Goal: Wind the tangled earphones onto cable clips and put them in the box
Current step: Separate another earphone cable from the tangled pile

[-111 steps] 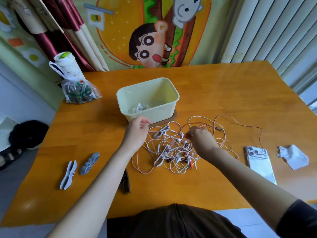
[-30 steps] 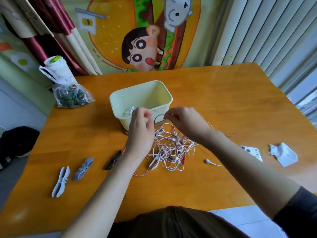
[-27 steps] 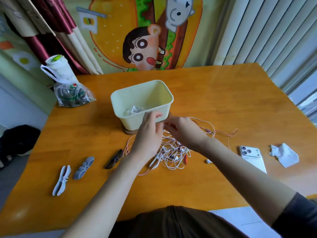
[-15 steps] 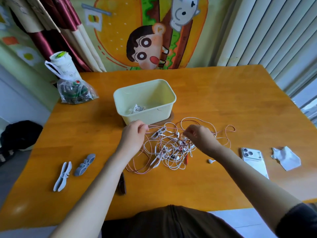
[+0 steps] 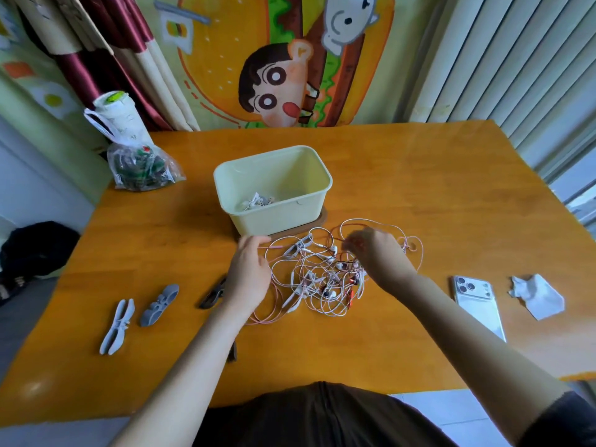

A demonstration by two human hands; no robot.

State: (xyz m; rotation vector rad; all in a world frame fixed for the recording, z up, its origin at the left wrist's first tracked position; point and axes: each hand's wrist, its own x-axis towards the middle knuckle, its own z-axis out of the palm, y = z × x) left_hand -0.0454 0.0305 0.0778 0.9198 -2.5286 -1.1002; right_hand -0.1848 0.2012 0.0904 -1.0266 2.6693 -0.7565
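Pinching earphones (image 5: 317, 285): left hand (image 5: 248, 279), right hand (image 5: 380, 256); two grey clips (image 5: 117, 326) (image 5: 159, 305), one box (image 5: 274, 221).

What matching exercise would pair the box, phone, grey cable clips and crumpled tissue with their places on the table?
Things:
1 box
2 phone
3 grey cable clips
4 crumpled tissue

Places:
a left side of the table
b just beyond the earphone tangle
c farthest right
d directly left of the tissue

Pairs: 1-b, 2-d, 3-a, 4-c.
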